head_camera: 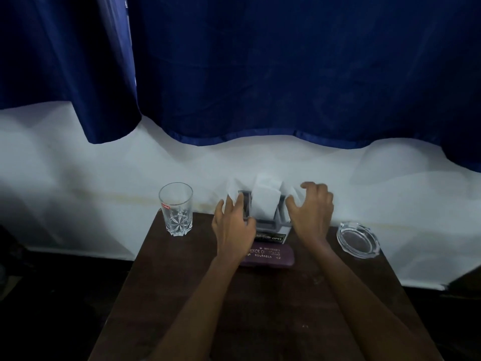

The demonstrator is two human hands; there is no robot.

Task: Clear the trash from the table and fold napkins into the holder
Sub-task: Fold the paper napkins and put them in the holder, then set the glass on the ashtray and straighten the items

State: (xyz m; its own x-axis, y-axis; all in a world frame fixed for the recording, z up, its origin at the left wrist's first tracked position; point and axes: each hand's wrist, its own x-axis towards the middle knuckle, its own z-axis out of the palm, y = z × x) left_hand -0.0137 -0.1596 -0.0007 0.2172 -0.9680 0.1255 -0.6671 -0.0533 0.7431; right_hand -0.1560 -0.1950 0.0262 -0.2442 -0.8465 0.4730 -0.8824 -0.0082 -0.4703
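Note:
A grey napkin holder (265,225) stands at the far middle of the dark wooden table (260,295). White folded napkins (264,200) stick up out of it. My left hand (233,227) rests against the holder's left side, fingers touching a white napkin (233,194) there. My right hand (311,212) hovers at the holder's right side with fingers curled and spread over another white napkin (296,195). Whether either hand grips its napkin is hard to tell.
A clear cut-glass tumbler (176,208) stands at the far left of the table. A glass ashtray (358,239) sits at the far right edge. A purple spectacle case (270,256) lies in front of the holder. A white wall and blue curtain (260,74) lie behind.

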